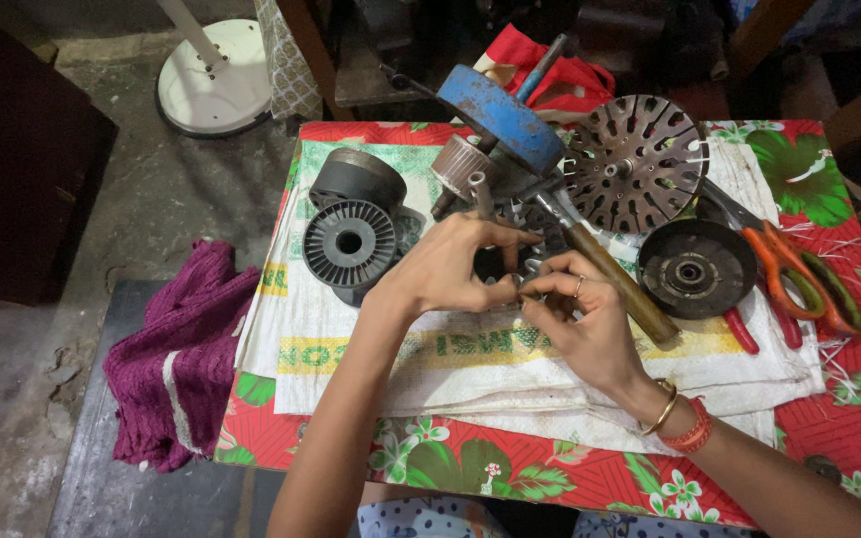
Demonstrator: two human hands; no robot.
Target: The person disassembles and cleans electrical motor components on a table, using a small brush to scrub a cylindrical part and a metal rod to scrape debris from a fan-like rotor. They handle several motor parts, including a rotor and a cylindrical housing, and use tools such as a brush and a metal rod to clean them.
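Hands meeting at centre of worktop [829,399], over white woven sacking [510,369] laid on red floral cloth. Left hand [445,269] arched, fingers curled down and closed around dark toothed metal stator core [510,261], mostly hidden beneath. Right hand [585,319] with fingertips pinched together against same core at its near edge; pinched item too small to identify. Ringed finger and bangles visible on right hand and wrist.

Left of hands: black ribbed plastic spool [349,242], round, radial fins, central bore. Behind: blue painted disc [500,115], chipped; perforated rusty metal rotor plate [635,159], slotted. Right: dark shallow round housing [695,267] with centre bearing; wooden-handled tool [615,279] lying diagonally, just beside right hand; orange-handled scissors [799,269]. Off worktop, left: crumpled purple knitted cloth [176,369].
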